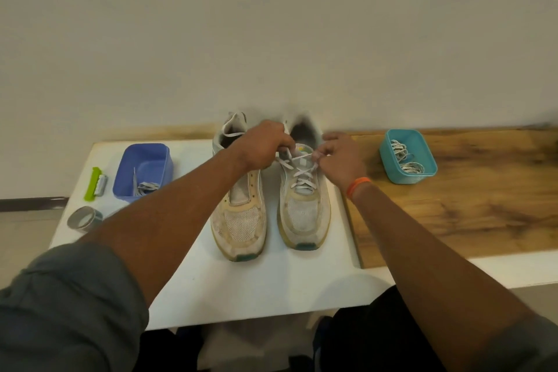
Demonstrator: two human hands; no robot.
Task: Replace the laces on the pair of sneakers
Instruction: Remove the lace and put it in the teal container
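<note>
Two worn white sneakers stand side by side on the white table [241, 287], toes toward me. The left sneaker [240, 214] shows no lace over its tongue. The right sneaker [305, 211] carries a white lace [302, 174] crossed through its eyelets. My left hand [261, 145] pinches one lace end at the top of the right sneaker. My right hand [339, 158] pinches the other lace end on the shoe's right side. The lace runs taut between the two hands.
A blue tub [142, 170] at the left holds a lace. A teal basket [407, 155] on the wooden board [468, 208] at the right holds coiled laces. A green tool [94, 183] and a roll of grey tape [84, 217] lie near the table's left edge.
</note>
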